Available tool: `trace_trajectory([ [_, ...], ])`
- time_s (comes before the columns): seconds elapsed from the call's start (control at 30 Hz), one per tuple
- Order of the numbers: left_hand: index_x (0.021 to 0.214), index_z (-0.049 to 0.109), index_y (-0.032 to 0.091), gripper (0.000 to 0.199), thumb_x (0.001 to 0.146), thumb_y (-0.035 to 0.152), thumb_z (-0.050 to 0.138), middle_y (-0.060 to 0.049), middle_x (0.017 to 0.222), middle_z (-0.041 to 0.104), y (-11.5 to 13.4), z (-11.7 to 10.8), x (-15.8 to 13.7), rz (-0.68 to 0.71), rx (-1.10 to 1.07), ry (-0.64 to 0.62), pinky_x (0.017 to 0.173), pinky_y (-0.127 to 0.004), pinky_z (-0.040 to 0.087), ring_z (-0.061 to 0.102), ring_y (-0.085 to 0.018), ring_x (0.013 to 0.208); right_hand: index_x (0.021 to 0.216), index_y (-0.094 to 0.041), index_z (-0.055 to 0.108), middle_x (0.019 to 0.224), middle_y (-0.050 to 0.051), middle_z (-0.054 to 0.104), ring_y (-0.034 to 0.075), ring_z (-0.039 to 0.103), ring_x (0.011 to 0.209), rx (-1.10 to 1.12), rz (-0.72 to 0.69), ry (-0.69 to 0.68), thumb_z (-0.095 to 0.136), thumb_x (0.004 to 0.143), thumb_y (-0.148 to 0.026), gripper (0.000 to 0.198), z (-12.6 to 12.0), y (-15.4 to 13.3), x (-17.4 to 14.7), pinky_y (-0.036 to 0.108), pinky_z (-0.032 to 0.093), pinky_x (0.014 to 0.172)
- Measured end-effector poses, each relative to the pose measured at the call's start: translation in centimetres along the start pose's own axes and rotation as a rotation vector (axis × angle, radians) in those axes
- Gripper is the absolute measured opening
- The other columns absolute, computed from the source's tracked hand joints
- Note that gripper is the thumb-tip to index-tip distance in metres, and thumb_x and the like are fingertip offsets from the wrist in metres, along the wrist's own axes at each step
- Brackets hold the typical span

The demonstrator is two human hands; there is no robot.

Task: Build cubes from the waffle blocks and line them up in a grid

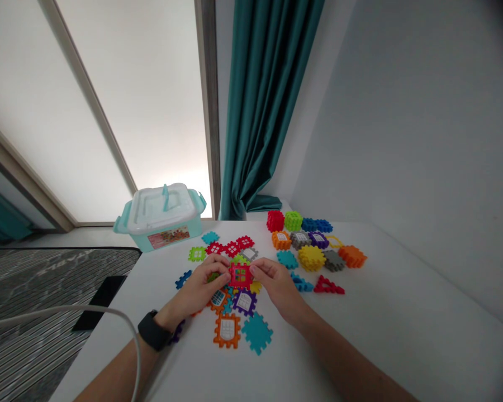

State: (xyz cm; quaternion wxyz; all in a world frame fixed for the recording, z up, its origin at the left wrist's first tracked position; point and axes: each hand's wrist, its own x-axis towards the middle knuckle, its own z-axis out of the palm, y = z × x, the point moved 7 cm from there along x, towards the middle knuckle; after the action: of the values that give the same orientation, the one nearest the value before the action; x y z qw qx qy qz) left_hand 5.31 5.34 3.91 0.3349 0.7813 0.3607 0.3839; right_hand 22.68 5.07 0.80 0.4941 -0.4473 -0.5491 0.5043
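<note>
Fingers (223, 278) of left hand (202, 286) and right hand (279, 286) hold a red tile (240, 275).

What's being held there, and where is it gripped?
A red window piece, held between both hands: the left hand's fingers pinch its left edge, and the right hand's fingers hold its right edge near the top.

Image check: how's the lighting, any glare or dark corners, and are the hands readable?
Head view: frosted white panels glow, nearly blown out low down; the plain grey wall is dim, blackening at the top right corner. Head view: the bare left hand, bare right hand and red square plastic piece are readable, though fine detail looks soft.
</note>
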Motion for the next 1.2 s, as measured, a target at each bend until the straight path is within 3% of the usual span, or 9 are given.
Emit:
trace_trajectory([
  [0.1,0.076,0.066,0.020,0.025,0.097,0.031,0.055,-0.008,0.107,0.066,-0.1,0.0,0.0,0.007,0.017,-0.004,0.091,-0.039,0.055,0.064,-0.021,0.102,0.087,-0.020,0.069,0.082,0.003,0.072,0.020,0.067,0.078,-0.162,-0.097,-0.007,0.063,0.088,-0.048,0.028,-0.2,-0.5,-0.1,0.032,0.053,0.071],
  [0.2,0.081,0.066,0.021,0.020,0.097,0.028,0.055,-0.007,0.108,0.065,-0.4,0.1,0.0,0.014,0.046,0.004,0.094,-0.039,0.053,0.063,-0.021,0.102,0.088,-0.021,0.068,0.086,0.004,0.071,0.021,0.066,0.083,-0.393,-0.296,0.035,0.058,0.093,-0.038,0.021,-0.3,-2.0,-0.5,0.034,0.052,0.077],
  [0.33,0.087,0.066,0.021,0.011,0.094,0.025,0.058,-0.005,0.101,0.065,-0.6,-0.2,-0.1,0.025,0.145,0.070,0.092,-0.040,0.052,0.062,-0.021,0.098,0.089,-0.023,0.066,0.083,0.004,0.067,0.021,0.062,0.080,-0.572,-0.519,0.072,0.052,0.098,-0.032,0.019,0.0,-3.5,-1.3,0.034,0.050,0.074],
  [0.57,0.101,0.068,0.024,0.014,0.091,0.033,0.064,-0.005,0.106,0.065,-0.1,-0.2,-0.3,0.010,0.197,0.028,0.094,-0.041,0.051,0.062,-0.023,0.103,0.097,-0.025,0.067,0.089,0.006,0.070,0.023,0.062,0.085,-0.735,-0.689,0.116,0.048,0.102,-0.030,0.020,0.3,-3.9,-2.1,0.040,0.047,0.082],
  [0.73,0.099,0.066,0.023,0.016,0.092,0.038,0.063,-0.005,0.105,0.065,-0.5,-0.3,-0.5,-0.003,0.162,0.036,0.095,-0.041,0.050,0.061,-0.024,0.103,0.101,-0.026,0.067,0.093,0.006,0.070,0.023,0.062,0.090,-0.812,-0.776,0.066,0.047,0.103,-0.027,0.020,0.8,-4.0,-2.6,0.043,0.047,0.087],
  [0.83,0.107,0.062,0.024,0.021,0.090,0.036,0.066,-0.005,0.108,0.064,-0.6,-0.4,-0.5,-0.001,0.157,0.026,0.093,-0.040,0.051,0.061,-0.023,0.102,0.104,-0.027,0.066,0.097,0.006,0.070,0.023,0.062,0.094,-0.815,-0.788,0.052,0.048,0.102,-0.026,0.018,0.9,-4.1,-2.5,0.044,0.048,0.089],
  [1.1,0.123,0.060,0.025,0.044,0.083,0.037,0.075,-0.010,0.121,0.057,-0.2,-1.3,-0.6,0.123,0.496,0.158,0.096,-0.048,0.047,0.056,-0.031,0.113,0.099,-0.025,0.062,0.097,0.006,0.069,0.023,0.063,0.095,-0.793,-0.765,0.037,0.050,0.096,-0.013,0.017,1.1,-3.8,-2.4,0.043,0.050,0.086],
  [1.2,0.124,0.060,0.025,0.045,0.083,0.036,0.076,-0.011,0.122,0.056,-0.1,-1.3,-0.8,0.165,0.559,0.169,0.096,-0.048,0.047,0.055,-0.031,0.114,0.110,-0.024,0.062,0.110,0.009,0.067,0.025,0.062,0.106,-0.799,-0.728,0.072,0.055,0.094,-0.017,0.019,1.0,-3.6,-2.4,0.045,0.051,0.094],
])
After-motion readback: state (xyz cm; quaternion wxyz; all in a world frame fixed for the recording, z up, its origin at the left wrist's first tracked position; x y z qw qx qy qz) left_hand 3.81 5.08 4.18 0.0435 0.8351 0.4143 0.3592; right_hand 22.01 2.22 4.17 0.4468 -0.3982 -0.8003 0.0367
